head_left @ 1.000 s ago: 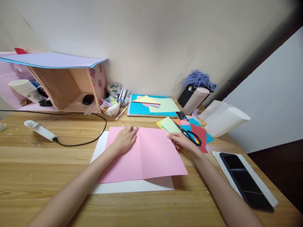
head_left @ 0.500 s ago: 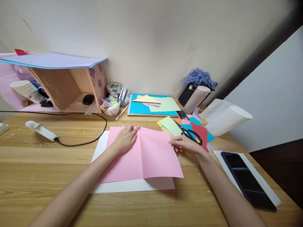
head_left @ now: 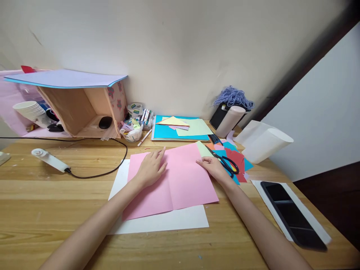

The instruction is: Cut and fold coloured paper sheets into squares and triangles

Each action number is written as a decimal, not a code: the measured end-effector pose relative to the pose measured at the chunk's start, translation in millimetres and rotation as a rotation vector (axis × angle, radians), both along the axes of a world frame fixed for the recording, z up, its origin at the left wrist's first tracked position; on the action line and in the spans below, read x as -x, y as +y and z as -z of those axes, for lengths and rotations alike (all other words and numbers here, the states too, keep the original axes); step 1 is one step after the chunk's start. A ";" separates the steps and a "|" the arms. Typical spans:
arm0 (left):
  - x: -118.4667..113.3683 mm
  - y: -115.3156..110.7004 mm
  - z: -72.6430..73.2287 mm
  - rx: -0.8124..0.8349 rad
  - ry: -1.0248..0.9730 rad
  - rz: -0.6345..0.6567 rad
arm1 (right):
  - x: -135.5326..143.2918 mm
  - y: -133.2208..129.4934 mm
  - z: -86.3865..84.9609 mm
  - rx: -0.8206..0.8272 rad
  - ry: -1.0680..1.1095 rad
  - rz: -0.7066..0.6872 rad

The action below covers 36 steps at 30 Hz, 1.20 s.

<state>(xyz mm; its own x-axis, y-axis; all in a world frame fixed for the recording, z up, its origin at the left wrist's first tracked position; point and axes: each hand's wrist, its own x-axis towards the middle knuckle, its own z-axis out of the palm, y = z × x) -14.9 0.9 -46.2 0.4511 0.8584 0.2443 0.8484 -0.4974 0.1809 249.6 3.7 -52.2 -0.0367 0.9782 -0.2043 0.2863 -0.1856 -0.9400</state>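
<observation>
A pink sheet of paper [head_left: 185,183] with a crease down its middle lies unfolded over a white sheet [head_left: 168,221] on the wooden table. My left hand [head_left: 152,167] rests on the pink paper's left half, fingers spread and pointing away from me. At the right edge of the paper, my right hand [head_left: 212,165] pinches it between thumb and fingers. Just beyond that hand, black-handled scissors [head_left: 226,161] lie on colored paper scraps [head_left: 236,159].
A blue-topped paper stack [head_left: 165,131] lies by the wall, left of a black holder with blue yarn [head_left: 233,97]. A phone [head_left: 292,213] is at right. Leftward are a corded white tool [head_left: 50,159], a box shelf [head_left: 73,108] and a marker [head_left: 144,138].
The pink paper has turned slightly counterclockwise, and its right half lies flatter. My left hand's fingers have spread. My right hand has shifted a little left with the paper's edge.
</observation>
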 end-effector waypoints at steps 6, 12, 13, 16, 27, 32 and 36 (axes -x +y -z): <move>-0.9 -2.5 15.6 0.119 0.043 0.065 | 0.6 11.3 6.6 -0.011 0.089 0.026; 2.1 2.3 21.5 0.128 0.036 0.052 | -1.9 15.8 16.8 -0.040 0.004 0.037; 2.2 2.7 22.1 0.127 0.037 0.049 | -1.6 15.5 17.2 -0.037 -0.016 0.043; 2.1 2.8 23.7 0.119 0.032 0.044 | 1.1 12.7 15.5 -0.021 -0.043 0.072; 1.0 2.3 22.8 0.124 0.031 0.039 | 0.1 -8.1 4.8 0.028 0.024 0.082; 1.7 2.0 20.5 0.121 0.010 0.018 | 0.5 -18.1 -11.8 0.092 0.080 -0.199; -1.2 -0.4 12.0 0.120 0.017 -0.021 | 3.1 -13.8 -10.9 0.030 -0.025 -0.028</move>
<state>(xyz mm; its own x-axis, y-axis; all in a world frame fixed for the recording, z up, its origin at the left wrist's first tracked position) -13.7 0.6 -58.3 0.4363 0.8901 0.1318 0.8617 -0.4555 0.2238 246.5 -10.1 -41.4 -0.0586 0.9703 -0.2349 0.3147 -0.2053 -0.9267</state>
